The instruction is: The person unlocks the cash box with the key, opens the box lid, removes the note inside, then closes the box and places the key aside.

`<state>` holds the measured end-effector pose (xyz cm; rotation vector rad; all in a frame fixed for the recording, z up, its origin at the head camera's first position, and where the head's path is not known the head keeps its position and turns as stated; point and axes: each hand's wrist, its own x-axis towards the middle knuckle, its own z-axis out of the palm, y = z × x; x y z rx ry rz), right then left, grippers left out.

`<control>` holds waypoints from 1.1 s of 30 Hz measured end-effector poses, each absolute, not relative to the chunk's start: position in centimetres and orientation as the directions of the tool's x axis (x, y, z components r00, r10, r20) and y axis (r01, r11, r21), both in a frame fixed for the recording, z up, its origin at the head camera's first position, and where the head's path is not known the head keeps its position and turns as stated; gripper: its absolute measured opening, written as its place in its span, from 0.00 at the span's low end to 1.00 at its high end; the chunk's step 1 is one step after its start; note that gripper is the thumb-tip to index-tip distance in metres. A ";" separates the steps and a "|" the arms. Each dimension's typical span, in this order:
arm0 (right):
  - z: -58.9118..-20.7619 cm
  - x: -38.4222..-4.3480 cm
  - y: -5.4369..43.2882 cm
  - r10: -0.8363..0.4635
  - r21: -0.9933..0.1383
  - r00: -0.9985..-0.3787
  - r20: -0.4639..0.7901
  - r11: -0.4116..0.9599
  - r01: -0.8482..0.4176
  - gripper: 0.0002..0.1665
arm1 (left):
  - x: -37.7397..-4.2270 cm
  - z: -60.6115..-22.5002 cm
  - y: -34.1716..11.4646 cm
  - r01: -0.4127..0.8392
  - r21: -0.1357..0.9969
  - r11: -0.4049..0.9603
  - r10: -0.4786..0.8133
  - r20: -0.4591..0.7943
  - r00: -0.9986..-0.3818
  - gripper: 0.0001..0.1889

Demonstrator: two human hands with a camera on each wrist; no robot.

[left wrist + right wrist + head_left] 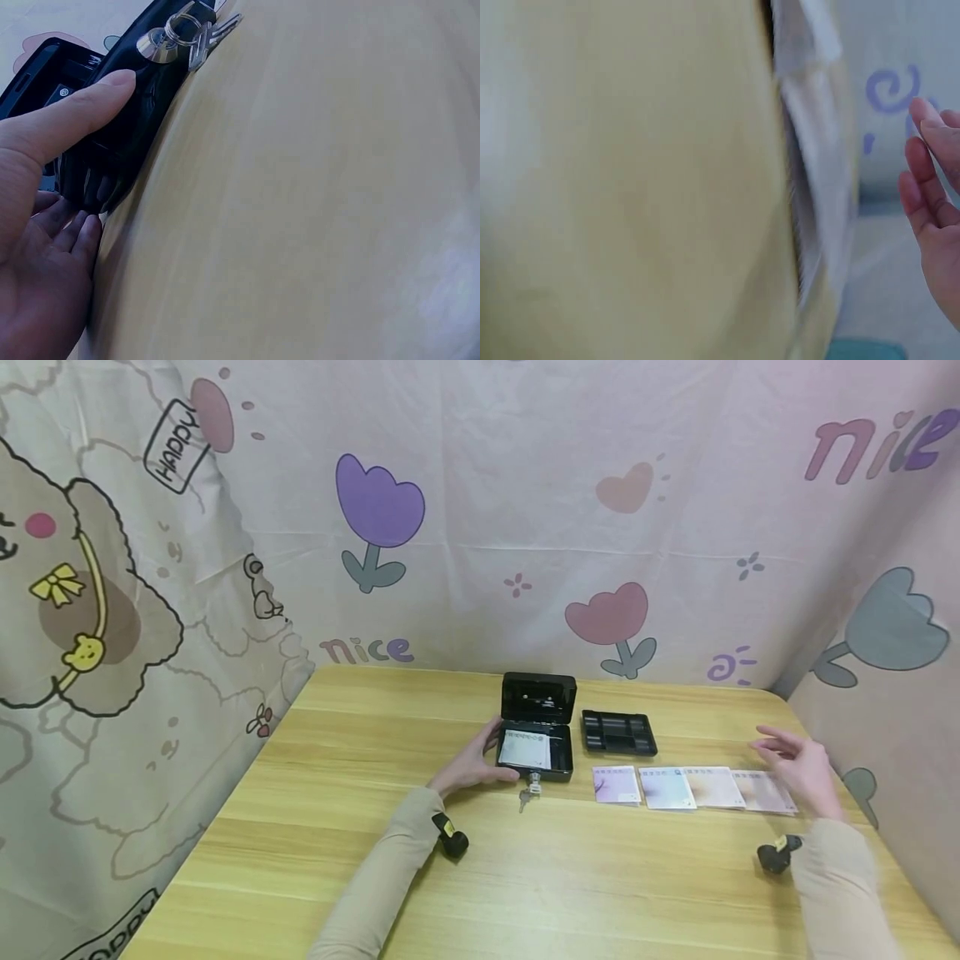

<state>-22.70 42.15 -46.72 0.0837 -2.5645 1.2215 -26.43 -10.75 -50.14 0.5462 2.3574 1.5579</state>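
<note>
Head view: left hand grips black box by its left side, relaxed right hand near notes.

a table of pale yellowish wood is carrying everything, its grain running sideways past the black box. its far edge is passing behind the box, and its far corner to the right of the box is curving round. the box itself is standing on the wood with its lid raised at the back. just right of the box a black tray is lying, its compartments facing up. to the right of the box's front, four stacks of notes are lying in a row: nearest the box a purple stack, then a bluish stack, a tan stack and, farthest from the box, a mauve stack.
</note>
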 end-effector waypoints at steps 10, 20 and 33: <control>-45.4 -24.1 36.1 0.004 -0.819 -0.946 0.325 0.501 -0.279 0.24 | -26.3 -50.1 -10.8 0.156 0.913 0.378 0.439 -0.028 -0.898 0.63; -45.3 -25.1 31.1 -0.082 -0.832 -0.945 0.318 0.453 -0.319 0.25 | -26.4 -50.1 -10.8 0.141 0.920 0.366 0.435 -0.035 -0.900 0.62; -45.6 -25.7 24.5 -0.241 -0.867 -0.929 0.282 0.351 -0.354 0.26 | -26.2 -50.0 -10.7 0.146 0.921 0.361 0.437 -0.028 -0.899 0.63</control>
